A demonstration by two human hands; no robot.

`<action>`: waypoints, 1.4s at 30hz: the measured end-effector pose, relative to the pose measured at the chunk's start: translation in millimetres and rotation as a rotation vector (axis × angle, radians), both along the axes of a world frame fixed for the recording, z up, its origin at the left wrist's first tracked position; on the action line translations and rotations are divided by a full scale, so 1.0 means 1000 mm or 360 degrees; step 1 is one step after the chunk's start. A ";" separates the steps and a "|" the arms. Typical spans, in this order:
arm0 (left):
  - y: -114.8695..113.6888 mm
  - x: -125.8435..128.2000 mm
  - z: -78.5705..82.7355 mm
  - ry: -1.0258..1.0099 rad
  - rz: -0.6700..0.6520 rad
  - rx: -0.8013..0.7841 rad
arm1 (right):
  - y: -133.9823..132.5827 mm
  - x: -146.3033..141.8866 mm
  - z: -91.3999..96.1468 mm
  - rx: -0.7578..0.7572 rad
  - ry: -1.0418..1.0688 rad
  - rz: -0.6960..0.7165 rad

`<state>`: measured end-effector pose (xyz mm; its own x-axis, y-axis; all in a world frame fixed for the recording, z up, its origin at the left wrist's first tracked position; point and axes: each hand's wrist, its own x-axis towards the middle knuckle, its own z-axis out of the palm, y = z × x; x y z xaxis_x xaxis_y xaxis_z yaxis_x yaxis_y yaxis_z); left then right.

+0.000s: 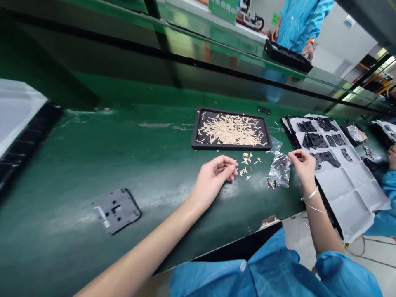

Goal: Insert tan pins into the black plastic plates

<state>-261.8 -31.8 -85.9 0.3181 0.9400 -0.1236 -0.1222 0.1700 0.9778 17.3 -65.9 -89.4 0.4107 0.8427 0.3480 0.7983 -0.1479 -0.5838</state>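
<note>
My left hand point(218, 174) rests low over the green bench, fingers curled and thumb pressed toward them; whatever they may hold is hidden. Just right of its fingertips lie loose small beige pieces point(246, 159). My right hand point(302, 164) pinches at the upper right edge of a clear plastic bag point(280, 170), which lies on the bench with small dark and light bits at its lower left end. Behind both hands sits a black tray point(194, 142) heaped with thin beige pieces point(233, 130).
A flat dark plate with cutouts point(119, 210) lies at the left. On the right, a paper-lined tray point(349, 194) holds several black parts point(315, 141). A co-worker's sleeve point(390, 189) shows at the far right. Another person point(298, 24) handles a black box point(287, 56) beyond the bench.
</note>
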 end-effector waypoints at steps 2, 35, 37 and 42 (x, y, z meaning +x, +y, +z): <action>-0.002 0.000 0.001 0.0027 -0.0036 0.0002 | -0.006 -0.005 0.010 0.0082 -0.0006 0.0005; -0.020 0.002 0.003 0.0546 -0.0279 0.0485 | -0.058 -0.065 0.025 -0.0244 -0.1152 0.1109; -0.019 0.003 0.004 0.0541 -0.0271 0.0476 | -0.056 -0.068 0.024 -0.0185 -0.1215 0.1096; -0.018 0.004 0.004 0.0527 -0.0253 0.0465 | -0.055 -0.069 0.022 -0.0146 -0.1215 0.1057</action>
<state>-258.0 -49.7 -81.7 0.4492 0.8932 0.0198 0.2094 -0.1268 0.9696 -52.1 -120.5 -67.7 -0.4556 0.8561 0.2439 0.8901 0.4429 0.1078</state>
